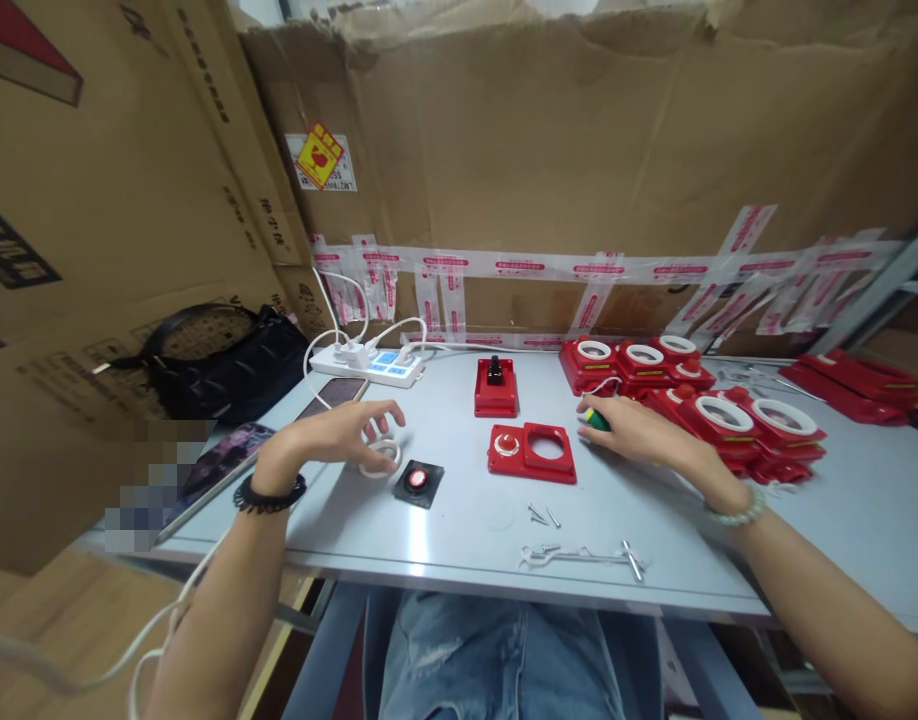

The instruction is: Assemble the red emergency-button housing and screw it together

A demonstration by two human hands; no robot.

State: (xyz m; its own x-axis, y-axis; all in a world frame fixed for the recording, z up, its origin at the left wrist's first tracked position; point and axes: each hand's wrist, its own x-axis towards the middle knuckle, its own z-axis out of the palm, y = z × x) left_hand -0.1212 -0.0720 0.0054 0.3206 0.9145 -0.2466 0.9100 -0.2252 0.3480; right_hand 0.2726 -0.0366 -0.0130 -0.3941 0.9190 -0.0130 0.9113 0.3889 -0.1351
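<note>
My left hand (339, 432) hovers over a white ring (379, 458) on the grey table (459, 530), fingers curled and apart, fingertips touching or just above the ring. A small black square part with a red button (418, 482) lies right beside it. My right hand (630, 428) is closed round a green-handled tool (596, 419), just right of a red plate with a square hole (532, 453). A red box with a black switch (496, 386) stands behind that plate.
Stacks of red housings with white rings (699, 400) fill the right back of the table. Loose screws (541, 516) and a metal pin (579, 555) lie near the front edge. A white power strip (369, 365), a phone (331, 395), a tablet (219, 470) and a black bag (226, 365) sit left. Cardboard walls surround.
</note>
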